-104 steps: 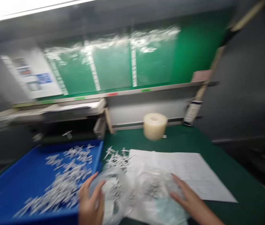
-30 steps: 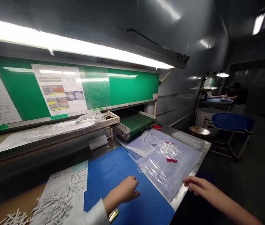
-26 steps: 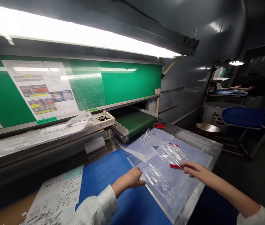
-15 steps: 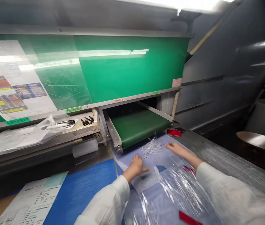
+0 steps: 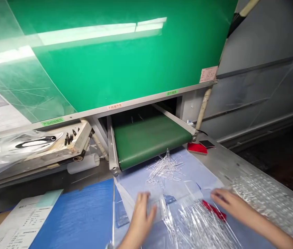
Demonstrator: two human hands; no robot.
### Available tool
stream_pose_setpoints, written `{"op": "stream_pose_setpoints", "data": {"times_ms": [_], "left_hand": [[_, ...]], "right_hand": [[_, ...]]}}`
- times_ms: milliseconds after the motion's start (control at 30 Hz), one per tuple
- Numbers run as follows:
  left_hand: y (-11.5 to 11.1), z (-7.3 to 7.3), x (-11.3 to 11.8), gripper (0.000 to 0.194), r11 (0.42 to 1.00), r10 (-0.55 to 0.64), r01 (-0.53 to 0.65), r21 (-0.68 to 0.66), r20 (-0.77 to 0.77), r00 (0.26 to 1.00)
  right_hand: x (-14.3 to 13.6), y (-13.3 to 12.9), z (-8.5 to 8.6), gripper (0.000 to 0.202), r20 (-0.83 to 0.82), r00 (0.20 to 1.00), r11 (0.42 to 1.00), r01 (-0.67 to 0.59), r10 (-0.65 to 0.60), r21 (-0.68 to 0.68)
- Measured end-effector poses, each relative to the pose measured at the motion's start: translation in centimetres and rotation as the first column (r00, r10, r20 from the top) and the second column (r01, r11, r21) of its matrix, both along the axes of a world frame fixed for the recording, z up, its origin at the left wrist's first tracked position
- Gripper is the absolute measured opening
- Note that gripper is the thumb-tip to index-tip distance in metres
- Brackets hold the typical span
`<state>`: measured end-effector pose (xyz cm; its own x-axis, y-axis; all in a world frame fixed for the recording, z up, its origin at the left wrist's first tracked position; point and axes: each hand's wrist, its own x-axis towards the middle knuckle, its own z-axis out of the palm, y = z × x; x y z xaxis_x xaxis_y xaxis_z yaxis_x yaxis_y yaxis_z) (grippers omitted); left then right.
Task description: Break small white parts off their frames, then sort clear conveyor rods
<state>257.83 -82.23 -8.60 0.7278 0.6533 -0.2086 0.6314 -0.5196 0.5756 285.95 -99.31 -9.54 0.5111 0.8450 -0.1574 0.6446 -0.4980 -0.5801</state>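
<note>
My left hand [image 5: 141, 216] is over the left side of the blue-violet sheet [image 5: 190, 164], fingers apart and nothing in them, beside a clear plastic sheet. My right hand [image 5: 226, 202], its fingers spread and slightly blurred, is right of a large heap of thin clear plastic pieces [image 5: 200, 221]. A red strip [image 5: 214, 211] lies between that heap and my right hand. Farther up, a smaller pile of clear pieces [image 5: 165, 167] sits just below the end of the green conveyor belt [image 5: 151, 138].
Two thin pieces rest far back on the belt. A red block [image 5: 197, 148] lies right of the belt. At left are a blue sheet [image 5: 76, 214], printed papers [image 5: 24, 218] and a tray [image 5: 84, 131] with small black items. Many clear pieces [image 5: 271, 200] cover the right table.
The view has moved closer and turned right. Both hands have drawn back from the small pile toward the large heap, and two thin pieces now show on the belt.
</note>
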Motion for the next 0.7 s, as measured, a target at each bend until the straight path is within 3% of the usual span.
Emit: {"op": "stream_pose_setpoints", "data": {"times_ms": [67,167,333,433,533,700], "left_hand": [[-3.3,-0.8,-1.4,0.029,0.991,-0.088,0.081,-0.106,-0.059,0.994],[-6.3,-1.8,-1.7,0.035,0.981,-0.132,0.107,-0.161,-0.152,0.979],[-9.3,-1.1,-1.2,0.037,0.996,-0.083,0.075,-0.042,-0.235,0.969],[-11.9,-1.2,-1.2,0.025,0.977,-0.21,0.21,-0.027,-0.253,0.944],[-14.0,-2.2,-0.9,0.018,0.937,-0.337,0.349,0.0,-0.261,0.905],[-14.7,-3.0,-0.6,0.017,0.892,-0.416,0.445,0.075,-0.246,0.875]], "right_hand": [[-1.0,-3.4,-1.0,0.03,0.029,0.998,0.998,0.053,-0.052,-0.025],[-2.7,-5.7,-2.3,0.032,0.073,0.986,0.986,0.152,-0.147,-0.062],[-6.1,-6.9,-2.0,0.034,0.097,0.969,0.972,0.231,-0.227,-0.038],[-7.7,-8.0,-1.2,0.034,0.055,0.971,0.972,0.233,-0.232,-0.018],[-7.9,-9.1,-1.2,0.035,0.039,0.961,0.961,0.275,-0.273,-0.033],[-6.7,-9.1,-2.5,0.032,0.029,0.965,0.962,0.262,-0.26,-0.084]]}}
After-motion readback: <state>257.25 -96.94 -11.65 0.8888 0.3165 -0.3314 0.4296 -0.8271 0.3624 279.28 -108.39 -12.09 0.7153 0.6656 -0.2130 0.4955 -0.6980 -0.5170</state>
